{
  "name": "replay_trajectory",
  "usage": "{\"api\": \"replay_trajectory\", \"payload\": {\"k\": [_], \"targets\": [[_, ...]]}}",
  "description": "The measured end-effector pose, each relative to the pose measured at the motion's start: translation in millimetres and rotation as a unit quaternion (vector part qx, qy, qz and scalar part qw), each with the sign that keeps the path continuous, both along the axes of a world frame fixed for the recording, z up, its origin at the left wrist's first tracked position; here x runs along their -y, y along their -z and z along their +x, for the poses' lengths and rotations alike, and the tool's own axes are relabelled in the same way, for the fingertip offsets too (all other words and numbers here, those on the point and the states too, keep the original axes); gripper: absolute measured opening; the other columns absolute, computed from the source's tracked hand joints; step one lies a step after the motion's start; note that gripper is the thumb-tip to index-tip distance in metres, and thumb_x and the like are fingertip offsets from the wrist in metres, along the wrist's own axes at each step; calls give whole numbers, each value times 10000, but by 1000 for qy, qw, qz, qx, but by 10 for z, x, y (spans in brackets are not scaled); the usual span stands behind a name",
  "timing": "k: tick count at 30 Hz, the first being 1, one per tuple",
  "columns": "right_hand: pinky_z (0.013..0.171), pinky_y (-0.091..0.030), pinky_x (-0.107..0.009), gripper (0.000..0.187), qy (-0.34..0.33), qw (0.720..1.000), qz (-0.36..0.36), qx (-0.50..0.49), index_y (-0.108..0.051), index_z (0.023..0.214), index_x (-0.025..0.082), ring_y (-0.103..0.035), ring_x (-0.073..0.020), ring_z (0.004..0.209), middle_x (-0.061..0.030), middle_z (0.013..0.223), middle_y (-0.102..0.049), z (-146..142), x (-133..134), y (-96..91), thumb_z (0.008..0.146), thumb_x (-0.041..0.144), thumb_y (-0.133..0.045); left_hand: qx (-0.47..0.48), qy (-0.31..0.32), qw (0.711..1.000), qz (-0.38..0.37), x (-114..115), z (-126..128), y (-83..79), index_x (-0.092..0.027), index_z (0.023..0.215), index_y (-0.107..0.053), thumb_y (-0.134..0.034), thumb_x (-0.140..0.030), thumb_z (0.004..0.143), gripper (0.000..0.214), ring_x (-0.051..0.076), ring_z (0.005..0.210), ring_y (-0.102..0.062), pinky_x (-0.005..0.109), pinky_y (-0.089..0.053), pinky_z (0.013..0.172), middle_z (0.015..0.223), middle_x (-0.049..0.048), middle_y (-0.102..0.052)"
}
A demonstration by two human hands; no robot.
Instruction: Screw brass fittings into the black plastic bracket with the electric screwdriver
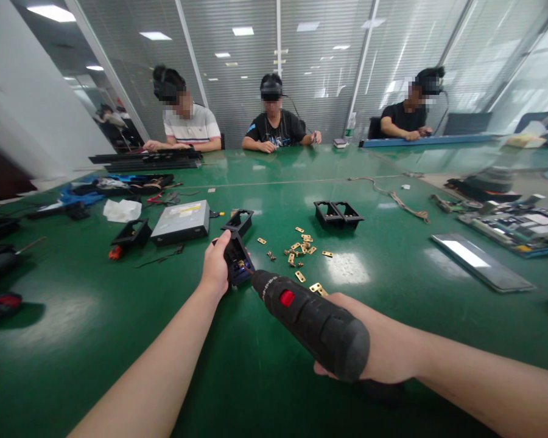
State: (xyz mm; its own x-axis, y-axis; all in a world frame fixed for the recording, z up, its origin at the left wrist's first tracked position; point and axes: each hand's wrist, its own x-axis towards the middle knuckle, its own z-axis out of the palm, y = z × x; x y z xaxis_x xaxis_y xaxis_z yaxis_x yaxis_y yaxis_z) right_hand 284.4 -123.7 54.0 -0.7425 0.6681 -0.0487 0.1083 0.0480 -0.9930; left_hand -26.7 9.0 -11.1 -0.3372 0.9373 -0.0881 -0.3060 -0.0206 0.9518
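My left hand (216, 266) is closed around a small black plastic bracket (238, 261) that rests on the green table (119, 316). My right hand (383, 347) grips a black electric screwdriver (310, 319) with a red button. Its tip touches a brass piece inside the bracket. Several small brass plates (301, 249) lie scattered just right of the bracket. Another black bracket (238, 221) sits just behind the held one.
A grey drive box (181, 221) and a black bracket (130, 233) lie to the left. A double black bracket (338, 214) stands behind the brass plates. A flat silver panel (481, 261) and circuit boards (516, 222) are at right. Three people sit at the far side.
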Motion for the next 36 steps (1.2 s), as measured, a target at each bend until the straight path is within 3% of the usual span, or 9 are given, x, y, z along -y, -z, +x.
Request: {"api": "replay_trajectory", "payload": {"k": [9,23,36], "targets": [[678,-485,-265,417,0,1000,-20,-19,-753,1015,227,-592,-163,754,68,860,-692,7,14,27,766,82,-1054,-3,5,1000,-4,7,-2,-11,-245,1118,-730,-990,-693,889,567,340,741,-857,426,-688,684,840,75,-833],[703,-491,-307,406,-10,1000,-22,-10,-736,1003,249,-581,-189,768,50,869,-678,8,1,-26,808,217,-1091,-3,4,1000,-2,8,10,-16,-246,1103,-721,-982,-685,900,549,326,728,-842,398,-657,644,840,80,-827],[728,-544,-298,362,0,1000,-13,-16,-771,1017,229,-617,-195,817,21,924,-753,6,22,-42,793,204,-1054,-4,8,1000,0,11,12,-23,-257,1083,-714,-979,-696,896,546,330,735,-849,401,-668,648,828,79,-826]]}}
